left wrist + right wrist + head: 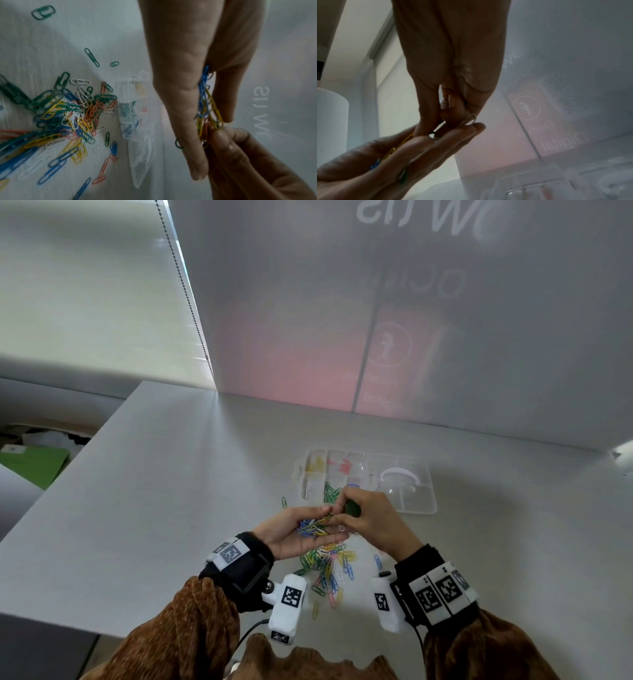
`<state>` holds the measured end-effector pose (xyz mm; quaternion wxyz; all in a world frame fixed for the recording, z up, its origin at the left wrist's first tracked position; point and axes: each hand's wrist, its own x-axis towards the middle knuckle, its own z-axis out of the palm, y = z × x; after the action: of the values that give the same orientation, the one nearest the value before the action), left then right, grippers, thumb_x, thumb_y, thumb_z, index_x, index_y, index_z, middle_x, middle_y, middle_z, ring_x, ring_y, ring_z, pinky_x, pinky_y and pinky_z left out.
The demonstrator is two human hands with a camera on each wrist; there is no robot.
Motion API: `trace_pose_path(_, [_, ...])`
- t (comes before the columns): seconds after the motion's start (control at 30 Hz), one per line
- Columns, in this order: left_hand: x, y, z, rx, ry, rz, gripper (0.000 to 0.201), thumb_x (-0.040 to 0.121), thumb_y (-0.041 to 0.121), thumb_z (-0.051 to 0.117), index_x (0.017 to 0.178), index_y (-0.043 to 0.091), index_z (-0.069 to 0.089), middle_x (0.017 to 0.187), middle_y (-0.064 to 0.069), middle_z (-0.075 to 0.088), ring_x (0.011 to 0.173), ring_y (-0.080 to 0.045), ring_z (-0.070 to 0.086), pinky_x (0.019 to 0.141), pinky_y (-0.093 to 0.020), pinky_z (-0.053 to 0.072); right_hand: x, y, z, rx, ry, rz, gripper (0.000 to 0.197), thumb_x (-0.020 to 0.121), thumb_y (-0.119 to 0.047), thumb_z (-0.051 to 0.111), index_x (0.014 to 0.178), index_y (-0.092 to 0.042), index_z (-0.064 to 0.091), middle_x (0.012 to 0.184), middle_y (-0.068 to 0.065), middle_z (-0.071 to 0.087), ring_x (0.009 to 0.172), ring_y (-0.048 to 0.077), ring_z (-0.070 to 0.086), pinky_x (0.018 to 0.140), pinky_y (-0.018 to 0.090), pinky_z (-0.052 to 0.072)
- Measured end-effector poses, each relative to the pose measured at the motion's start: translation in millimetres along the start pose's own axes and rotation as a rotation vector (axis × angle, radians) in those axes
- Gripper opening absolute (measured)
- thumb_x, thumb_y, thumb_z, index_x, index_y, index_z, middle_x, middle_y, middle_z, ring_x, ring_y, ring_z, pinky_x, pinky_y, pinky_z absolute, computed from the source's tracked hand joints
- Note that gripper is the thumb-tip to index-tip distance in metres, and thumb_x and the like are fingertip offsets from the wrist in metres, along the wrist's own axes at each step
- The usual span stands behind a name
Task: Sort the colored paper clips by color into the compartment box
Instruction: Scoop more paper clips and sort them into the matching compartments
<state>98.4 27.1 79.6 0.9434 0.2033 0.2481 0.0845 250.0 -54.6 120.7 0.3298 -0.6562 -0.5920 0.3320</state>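
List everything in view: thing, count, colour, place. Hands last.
compartment box: one, clear plastic, open on table beyond the hands; yellow, red, green, blue and white clips in separate cells
loose clip pile: many, mixed colours, on table under the hands
stray green clip: one, left of box
table: one, pale grey
left hand: cups a mixed clip bunch
right hand: pinches at that bunch; green clips in fist
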Motion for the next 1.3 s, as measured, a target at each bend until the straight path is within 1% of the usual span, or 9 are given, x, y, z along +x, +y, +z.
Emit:
trace_pose_path(0.2, [-4.2,2.0,-0.7,0.013,0.007,0.026,0.037,0.070,-0.003,0.064,0.106,-0.010,0.065,0.116,-0.028,0.060,0.109,-0.036,0.061,0.096,-0.042,0.049,-2.9,5.0,-4.6,0.131,0.027,0.035,0.017,0.075,-0.004,0.072,0.084,-0.009,0.059,0.076,0.002,0.063,0.065,-0.002,0.056,0.063,0.011,0.046])
trace_pose_path(0.4, [-8.8,5.0,1.0,0.090,0.042,0.001,0.039,0.083,-0.010,0.042,0.118,-0.005,0.061,0.127,-0.027,0.055,0.124,-0.036,0.050,0.102,-0.036,0.045,-2.0,10.8,-8.0,0.316,0.054,0.099,0.013,0.079,-0.006,0.069,0.090,-0.014,0.066,0.092,0.016,0.067,0.086,0.024,0.065,0.073,0.028,0.057])
trace_pose_path(0.47, [-8.7,4.3,1.6,0.086,0.050,-0.007,0.039,0.083,-0.010,0.043,0.116,-0.006,0.062,0.127,-0.028,0.054,0.124,-0.036,0.049,0.105,-0.037,0.040,-2.0,11.4,-6.9,0.346,0.048,0.128,0.012,0.083,-0.006,0.065,0.093,-0.013,0.068,0.097,0.017,0.067,0.089,0.024,0.065,0.077,0.026,0.055])
trace_pose_path(0.6, [-9.2,2.5,0.4,0.026,0.027,-0.021,0.052,0.078,-0.007,0.054,0.130,-0.011,0.046,0.138,-0.033,0.040,0.130,-0.040,0.040,0.108,-0.041,0.035,-2.7,9.0,-4.9,0.572,0.051,0.189,0.014,0.091,-0.002,0.052,0.089,-0.005,0.065,0.076,0.006,0.059,0.060,0.006,0.050,0.055,0.012,0.041])
trace_pose_path(0.77, [-11.0,4.1,-1.0,-0.045,-0.022,-0.021,0.063,0.073,-0.003,0.064,0.131,-0.013,0.043,0.141,-0.033,0.036,0.132,-0.043,0.036,0.108,-0.046,0.034,2.2,8.2,-7.7,0.897,0.032,0.298,0.021,0.096,-0.001,0.035,0.086,-0.002,0.053,0.076,0.012,0.055,0.056,0.011,0.046,0.044,0.016,0.035])
trace_pose_path(0.83, [-11.4,4.3,-1.1,-0.045,-0.028,-0.019,0.061,0.070,-0.003,0.065,0.127,-0.014,0.047,0.139,-0.033,0.038,0.131,-0.043,0.037,0.108,-0.048,0.034,2.5,6.4,-8.7,0.801,0.001,0.302,0.019,0.096,-0.004,0.038,0.088,-0.003,0.055,0.074,0.010,0.056,0.054,0.009,0.047,0.044,0.016,0.035])
trace_pose_path(1.0, [-11.7,5.8,1.3,-0.081,-0.008,-0.008,0.062,0.058,-0.006,0.075,0.117,-0.015,0.056,0.125,-0.035,0.052,0.117,-0.047,0.051,0.092,-0.050,0.049,6.5,4.5,-6.8,-0.007,-0.101,0.095,0.008,0.080,-0.014,0.069,0.083,-0.012,0.061,0.067,-0.009,0.055,0.058,-0.004,0.049,0.057,0.008,0.040])
trace_pose_path(1.17, [-13.5,7.2,4.1,-0.118,-0.017,-0.012,0.057,0.060,-0.008,0.073,0.114,-0.017,0.057,0.120,-0.036,0.055,0.114,-0.048,0.053,0.092,-0.051,0.049,10.9,3.3,-4.3,-0.059,-0.095,0.044,0.014,0.077,-0.008,0.071,0.077,-0.014,0.059,0.066,-0.012,0.053,0.059,-0.009,0.049,0.059,0.005,0.037])
trace_pose_path(1.3, [-13.1,8.1,0.0,-0.127,-0.004,-0.029,0.062,0.067,-0.005,0.066,0.125,-0.016,0.048,0.133,-0.037,0.042,0.126,-0.048,0.040,0.104,-0.052,0.038,12.1,5.3,-8.3,0.202,-0.085,0.127,0.009,0.084,-0.011,0.065,0.080,-0.012,0.056,0.067,-0.008,0.055,0.051,-0.006,0.047,0.051,0.007,0.036])
